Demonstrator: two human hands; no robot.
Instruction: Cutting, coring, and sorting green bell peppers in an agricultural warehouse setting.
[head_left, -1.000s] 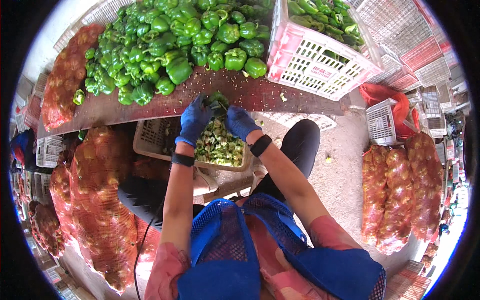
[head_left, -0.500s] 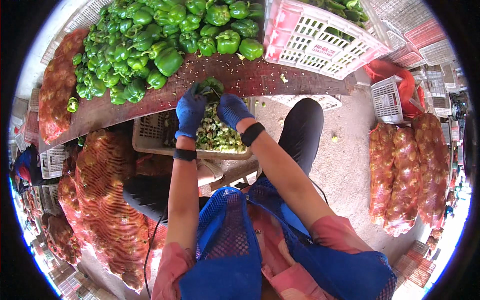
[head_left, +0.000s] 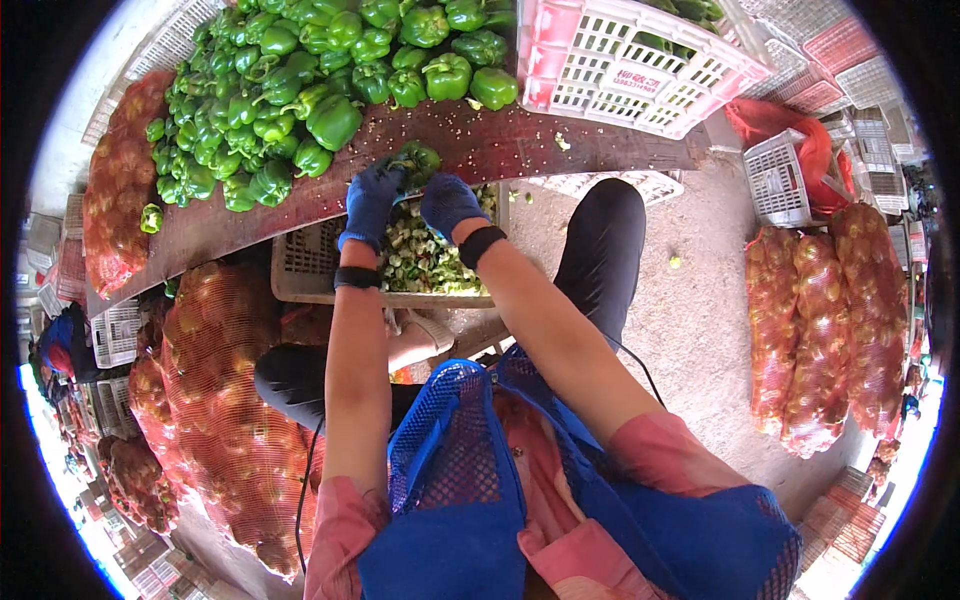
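A dark green bell pepper [head_left: 418,160] is gripped in my left hand [head_left: 370,205], which wears a blue glove and a black wristband. My right hand [head_left: 450,206], gloved the same way, is closed just beside the pepper, fingers curled toward it. Whatever it holds is hidden by the fingers. Both hands are at the near edge of a reddish-brown table [head_left: 500,148]. Beneath them a grey plastic crate [head_left: 300,265] contains a heap of pale green pepper trimmings [head_left: 425,258]. A large pile of green bell peppers [head_left: 265,100] covers the table's far left part.
A white-and-pink crate [head_left: 640,75] with green peppers stands on the table's right end. Red mesh sacks lean at the left [head_left: 220,370] and stand at the right [head_left: 825,320]. My knee [head_left: 605,240] is right of the scrap crate.
My hands have shifted slightly left and up with the view, still at the pepper. More of the pepper now shows above the gloves, and the right hand sits a little lower beside it.
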